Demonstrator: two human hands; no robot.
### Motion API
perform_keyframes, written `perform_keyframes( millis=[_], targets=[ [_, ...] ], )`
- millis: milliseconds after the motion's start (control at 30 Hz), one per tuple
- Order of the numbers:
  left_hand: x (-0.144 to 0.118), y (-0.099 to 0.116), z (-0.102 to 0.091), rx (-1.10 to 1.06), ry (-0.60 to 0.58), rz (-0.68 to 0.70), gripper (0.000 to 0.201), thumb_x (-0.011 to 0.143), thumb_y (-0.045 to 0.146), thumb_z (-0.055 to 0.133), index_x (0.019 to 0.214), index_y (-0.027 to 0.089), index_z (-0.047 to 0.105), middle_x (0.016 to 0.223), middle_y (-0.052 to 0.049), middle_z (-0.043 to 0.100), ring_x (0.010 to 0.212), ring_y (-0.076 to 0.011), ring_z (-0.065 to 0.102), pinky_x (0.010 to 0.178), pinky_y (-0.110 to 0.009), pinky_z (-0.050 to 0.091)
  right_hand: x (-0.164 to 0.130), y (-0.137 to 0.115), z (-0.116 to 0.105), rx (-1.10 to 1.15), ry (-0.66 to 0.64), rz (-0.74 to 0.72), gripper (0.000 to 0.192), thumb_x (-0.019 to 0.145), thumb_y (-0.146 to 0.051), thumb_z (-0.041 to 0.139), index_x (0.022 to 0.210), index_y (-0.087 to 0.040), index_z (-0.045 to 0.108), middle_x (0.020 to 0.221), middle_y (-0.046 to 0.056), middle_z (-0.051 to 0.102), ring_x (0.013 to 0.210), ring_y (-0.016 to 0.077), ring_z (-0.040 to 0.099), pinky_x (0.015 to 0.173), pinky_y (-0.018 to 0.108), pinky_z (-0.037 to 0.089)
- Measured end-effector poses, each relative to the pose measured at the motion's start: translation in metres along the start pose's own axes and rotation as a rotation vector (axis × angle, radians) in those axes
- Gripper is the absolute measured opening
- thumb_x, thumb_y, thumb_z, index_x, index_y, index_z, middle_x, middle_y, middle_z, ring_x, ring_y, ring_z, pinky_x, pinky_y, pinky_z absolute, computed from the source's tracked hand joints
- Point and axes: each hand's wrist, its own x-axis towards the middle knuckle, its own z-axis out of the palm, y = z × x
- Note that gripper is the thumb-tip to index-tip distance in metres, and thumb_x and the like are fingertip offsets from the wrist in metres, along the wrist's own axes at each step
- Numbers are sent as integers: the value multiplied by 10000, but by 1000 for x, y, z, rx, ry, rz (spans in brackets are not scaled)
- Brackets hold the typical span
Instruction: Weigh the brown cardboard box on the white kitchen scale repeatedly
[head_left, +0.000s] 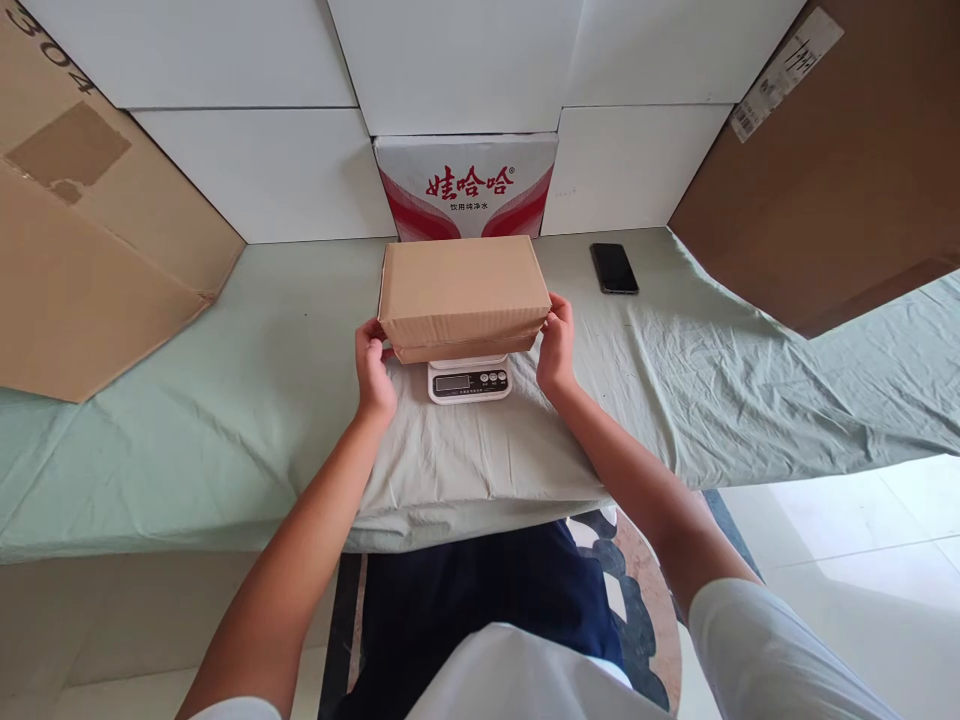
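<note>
A brown cardboard box [465,285] is on or just over a small white kitchen scale [470,384]; whether its full weight rests there I cannot tell. The scale's front panel, with a display and round buttons, shows below the box, while its platform is mostly hidden. My left hand [373,362] grips the box's left end near the lower front corner. At the opposite end my right hand [556,342] holds the right front corner, fingers curled behind and under it. Both hands are closed on the box, which looks level.
A black smartphone [614,268] lies on the green cloth [300,400] to the right. Behind stands a white and red printed carton [469,190] among white panels [262,170]. Large cardboard sheets flank the table at left [97,270] and right [832,190].
</note>
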Motion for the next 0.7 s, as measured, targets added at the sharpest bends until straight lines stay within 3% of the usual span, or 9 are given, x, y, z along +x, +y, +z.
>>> perform_keyframes(
  millis=[200, 300, 433, 567, 700],
  targets=[
    [-3, 1, -1, 45, 9, 51, 466, 870, 613, 548, 1163, 260, 629, 1282, -95, 647, 1208, -259, 594, 1000, -385, 480, -4, -11, 1, 57, -93, -17, 440, 905, -592, 458, 1228, -321, 586, 1345, 40, 641, 1316, 273, 580, 1186, 526, 446],
    [-5, 3, -2, 92, -20, 120, 557, 854, 692, 541, 1185, 252, 624, 1284, -107, 630, 1239, -275, 580, 1074, -414, 453, -10, -20, 3, 75, -201, -21, 543, 913, -643, 433, 1350, -343, 548, 1484, 26, 594, 1448, 288, 505, 1257, 554, 386],
    [-7, 7, -1, 117, -43, 163, 625, 866, 750, 494, 1223, 256, 630, 1273, -108, 618, 1241, -284, 584, 1078, -423, 462, -13, -22, 5, 59, -243, -4, 587, 889, -595, 511, 1433, -374, 498, 1609, -11, 487, 1551, 296, 389, 1320, 581, 297],
    [2, 20, 6, 98, -71, 182, 646, 892, 766, 468, 1257, 269, 660, 1297, -109, 632, 1285, -285, 582, 1069, -413, 485, 0, -23, 9, 52, -225, -35, 582, 870, -542, 556, 1427, -392, 487, 1594, -14, 494, 1539, 312, 404, 1306, 627, 306],
    [32, 34, 23, -48, -183, 90, 639, 913, 757, 484, 1308, 283, 649, 1428, -98, 623, 1456, -272, 513, 1218, -430, 399, 30, -37, 24, 0, -207, -183, 568, 885, -578, 554, 1416, -387, 487, 1558, -10, 504, 1548, 303, 394, 1305, 602, 322]
  ],
)
